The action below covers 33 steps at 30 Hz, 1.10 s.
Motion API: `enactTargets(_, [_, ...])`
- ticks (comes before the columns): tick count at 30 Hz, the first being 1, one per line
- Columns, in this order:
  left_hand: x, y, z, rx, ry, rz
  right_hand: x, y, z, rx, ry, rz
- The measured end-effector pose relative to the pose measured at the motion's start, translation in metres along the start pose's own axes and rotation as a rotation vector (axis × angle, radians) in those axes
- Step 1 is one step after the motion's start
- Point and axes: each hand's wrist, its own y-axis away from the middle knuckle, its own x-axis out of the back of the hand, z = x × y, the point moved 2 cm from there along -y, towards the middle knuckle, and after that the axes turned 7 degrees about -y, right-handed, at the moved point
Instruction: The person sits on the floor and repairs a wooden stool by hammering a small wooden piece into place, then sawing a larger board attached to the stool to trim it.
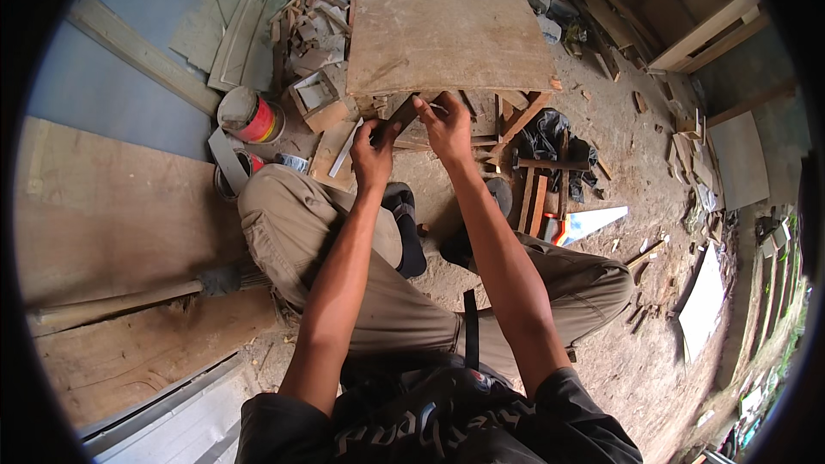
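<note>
Head view here, so everything's placed off the plywood worktop (451, 26), the squarish one on wooden legs. Both hands are up at its near edge, a bit left of the middle. The left hand (373, 153) has a small dark strip (402, 114) pinched between thumb and fingers, and the right hand (446, 127) is gripping the upper end of it, fingers curled. So the strip sits just in front of the worktop's near edge; can't tell if it's actually touching, and I honestly can't make out what it's made of.

Left of the worktop there's a messy heap of wood offcuts (320, 26), then an open wooden box (315, 93) near its front left corner. Farther out on that side is a paint bucket (253, 117) with a red and yellow band.

Off the front right corner you've got a crumpled black plastic bag (543, 131) on the dirt floor (619, 163). Nearer the wearer than the bag, also to the worktop's right, lies a handsaw (593, 221), blade pointing away from the worktop. The person's sitting on the near side of the worktop, knees splayed, in khaki trousers (404, 314).
</note>
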Motion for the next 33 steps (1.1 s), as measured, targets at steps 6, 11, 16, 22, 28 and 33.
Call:
enactTargets(6, [0.005, -0.003, -0.005, -0.045, -0.031, 0.033, -0.006, 0.0, 0.003, -0.028, -0.046, 0.016])
enactTargets(11, [0.008, -0.005, -0.008, -0.021, -0.031, 0.018, -0.013, 0.001, -0.004, -0.057, 0.06, 0.06])
enactTargets(16, [0.003, -0.008, -0.011, -0.042, -0.02, 0.024, -0.011, -0.005, 0.005, -0.05, 0.096, 0.077])
enactTargets(22, [0.004, -0.006, -0.012, -0.029, -0.025, 0.042, -0.015, -0.003, -0.005, -0.071, 0.217, 0.115])
enactTargets(28, [0.003, -0.007, -0.007, -0.05, -0.021, 0.069, -0.014, -0.006, 0.001, -0.134, 0.055, 0.108])
enactTargets(33, [0.007, -0.006, -0.008, -0.07, -0.045, 0.079, -0.017, 0.0, -0.021, -0.338, -0.263, 0.086])
